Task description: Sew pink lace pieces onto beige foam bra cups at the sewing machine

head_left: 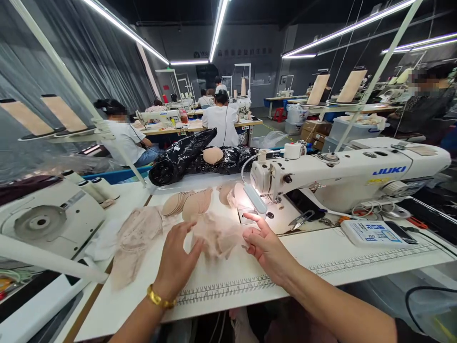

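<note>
A thin beige fabric piece (pixel 217 236) lies on the white sewing table between my hands. My left hand (pixel 180 257) is at its left edge, thumb and fingers apart. On the right, my right hand (pixel 262 243) pinches the fabric's edge between thumb and fingers, with the index finger pointing out toward the needle area. Just beyond is the lit white sewing machine (pixel 342 171), with more pale fabric by its needle plate. Stacked beige pads (pixel 196 204) sit behind my left hand. Further left lies a beige lace garment piece (pixel 139 228).
A ruler strip (pixel 228 288) runs along the table's front. Snips (pixel 302 220) and a white box (pixel 374 233) lie to the right. Behind the table is a black plastic bag (pixel 178 159) with a beige pad on top. Several people sit at other machines.
</note>
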{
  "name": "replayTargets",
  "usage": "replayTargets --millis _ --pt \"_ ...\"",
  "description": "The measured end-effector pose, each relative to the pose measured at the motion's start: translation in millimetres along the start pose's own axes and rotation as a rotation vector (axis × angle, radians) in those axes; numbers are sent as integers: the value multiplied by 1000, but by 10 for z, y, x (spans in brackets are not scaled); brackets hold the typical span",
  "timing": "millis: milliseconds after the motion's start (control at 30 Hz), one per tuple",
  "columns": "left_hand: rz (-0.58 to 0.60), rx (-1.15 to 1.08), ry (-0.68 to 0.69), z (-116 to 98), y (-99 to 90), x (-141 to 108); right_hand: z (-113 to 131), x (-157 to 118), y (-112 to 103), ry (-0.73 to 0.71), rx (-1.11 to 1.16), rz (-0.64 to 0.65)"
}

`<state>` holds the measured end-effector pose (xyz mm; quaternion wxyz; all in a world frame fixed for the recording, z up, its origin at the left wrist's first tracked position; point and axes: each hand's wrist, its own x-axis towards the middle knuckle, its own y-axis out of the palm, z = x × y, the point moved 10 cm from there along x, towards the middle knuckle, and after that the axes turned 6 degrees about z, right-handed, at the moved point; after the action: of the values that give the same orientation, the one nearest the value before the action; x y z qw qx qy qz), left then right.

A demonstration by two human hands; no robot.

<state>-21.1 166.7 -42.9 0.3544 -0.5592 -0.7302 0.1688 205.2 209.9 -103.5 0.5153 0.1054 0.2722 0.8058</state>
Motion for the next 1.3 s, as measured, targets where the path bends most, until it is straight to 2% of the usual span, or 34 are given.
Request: replayTargets --millis 33,67,100,133,167,200,233,267,333,367,433,600,767,867,967,1067,1133,1300 --pt "-18 -109 -65 -13 -9 -127 -11 -25 17 2 42 -16" --pt "48 -276 -151 -28 109 -265 -15 -52 38 0 78 -26" --pt "262 -498 -246 -95 414 -431 -17 -87 60 -3 109 -33" --pt "558 -748 -377 -227 808 -679 -18 -133 75 -11 133 -44" --pt "736 -1004 -544 -358 1085 -924 -28 -191 88 -16 149 -54" --pt "790 -1201 -689 -455 1253 -1079 -48 -262 99 -19 158 -58" --pt "731 -1345 -764 -498 1333 -1103 -72 -342 105 -24 155 -59" --pt "599 -1447 -786 -480 1351 -1036 -103 -426 109 -26 137 -51" --pt "299 -1504 -704 -360 1245 -784 -169 -579 103 -28 63 -24" --pt "194 -1495 -656 -305 1177 -665 -194 -633 95 -29 20 -5" --pt "118 -1479 -624 -251 1122 -506 -211 -676 54 -33 -48 21" --pt "238 -1626 -732 -374 1303 -473 -53 -530 -164 -113 -99 -52" --pt "126 -1572 -631 -440 1242 -404 -60 -494 -185 -142 -158 -31" --pt "151 -1526 -622 -441 1270 -374 -85 -509 -213 -133 -137 -46" --pt "170 -1648 -684 -410 1341 -390 -33 -499 -276 -147 -112 -79" --pt "256 -1767 -686 -508 1388 -392 29 -489 -319 -176 -141 -87" --pt "264 -1732 -629 -578 1361 -356 46 -499 -333 -194 -183 -90" --pt "182 -1492 -522 -638 1306 -235 20 -527 -318 -177 -203 -74"
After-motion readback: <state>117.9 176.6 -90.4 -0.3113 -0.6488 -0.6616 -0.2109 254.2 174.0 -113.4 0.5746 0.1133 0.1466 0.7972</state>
